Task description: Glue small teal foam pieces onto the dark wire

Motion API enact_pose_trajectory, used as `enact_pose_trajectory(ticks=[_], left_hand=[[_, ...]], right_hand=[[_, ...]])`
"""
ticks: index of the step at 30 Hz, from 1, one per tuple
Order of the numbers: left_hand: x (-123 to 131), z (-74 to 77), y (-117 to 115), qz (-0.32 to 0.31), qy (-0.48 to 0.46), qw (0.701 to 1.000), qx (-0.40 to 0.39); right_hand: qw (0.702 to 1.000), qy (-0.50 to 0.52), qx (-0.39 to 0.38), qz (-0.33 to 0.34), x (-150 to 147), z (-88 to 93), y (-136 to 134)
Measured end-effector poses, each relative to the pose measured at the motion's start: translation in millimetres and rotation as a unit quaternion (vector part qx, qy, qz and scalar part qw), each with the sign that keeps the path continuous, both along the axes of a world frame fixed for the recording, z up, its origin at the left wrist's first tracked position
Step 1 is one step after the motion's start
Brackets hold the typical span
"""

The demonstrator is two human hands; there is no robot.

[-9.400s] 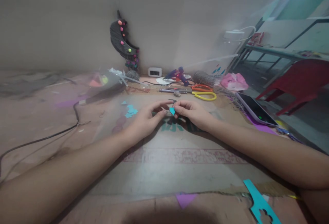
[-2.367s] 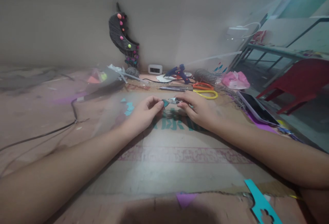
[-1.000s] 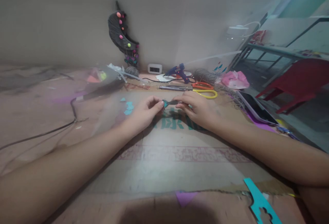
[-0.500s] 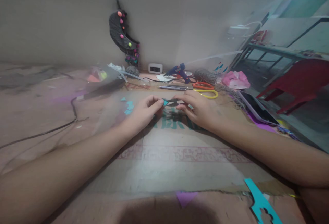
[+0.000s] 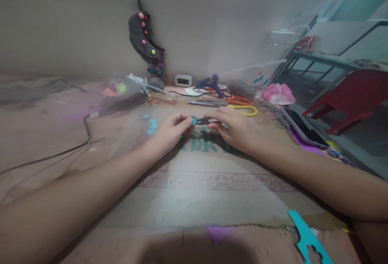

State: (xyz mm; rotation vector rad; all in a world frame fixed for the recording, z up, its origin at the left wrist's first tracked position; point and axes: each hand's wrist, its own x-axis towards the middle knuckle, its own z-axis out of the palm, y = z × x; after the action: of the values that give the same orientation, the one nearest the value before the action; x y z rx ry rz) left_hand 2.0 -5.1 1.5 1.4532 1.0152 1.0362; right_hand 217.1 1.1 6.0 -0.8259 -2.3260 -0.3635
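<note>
Over the middle of the cardboard sheet (image 5: pixel 212 211), my left hand (image 5: pixel 176 128) pinches a small turquoise piece (image 5: pixel 194 121) between thumb and fingertips. My right hand (image 5: pixel 232 128) is closed around small dark scissors (image 5: pixel 203 121), whose tips point left and meet the piece's edge. Fingers hide part of the scissors' handles. Left of my left hand lie turquoise scraps (image 5: pixel 152 126). At the lower right is a larger turquoise sheet (image 5: pixel 309 237) with a flower-like cutout in it.
Large scissors with orange and yellow handles (image 5: pixel 248 111) lie just beyond my right hand. Behind them are a blue glue gun (image 5: pixel 212 83), grey yarn (image 5: pixel 242 89) and a white clock (image 5: pixel 183 80). A phone (image 5: pixel 304 126) rests at the right, and a cable (image 5: pixel 45 158) crosses the left side.
The dark scissors have closed somewhat, with a narrower gap between their parts. Both hands remain nearly in place, and the turquoise piece stays in my left fingers.
</note>
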Motion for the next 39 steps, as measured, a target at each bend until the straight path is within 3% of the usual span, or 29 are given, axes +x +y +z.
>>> enact_pose_trajectory(ticks=[24, 31, 39], left_hand=[[-1.0, -3.2, 2.2, -0.025, -0.008, 1.000, 0.001], [-1.1, -5.3, 3.3, -0.027, -0.022, 0.999, 0.003], [-1.4, -5.7, 3.9, -0.017, 0.013, 0.999, 0.040]], right_hand=[[1.000, 0.004, -0.007, -0.004, -0.5, 2.0, -1.6], [0.985, 0.134, -0.103, -0.044, 2.1, -5.6, 7.2], [0.981, 0.083, -0.157, -0.072, 5.1, -20.6, 22.9]])
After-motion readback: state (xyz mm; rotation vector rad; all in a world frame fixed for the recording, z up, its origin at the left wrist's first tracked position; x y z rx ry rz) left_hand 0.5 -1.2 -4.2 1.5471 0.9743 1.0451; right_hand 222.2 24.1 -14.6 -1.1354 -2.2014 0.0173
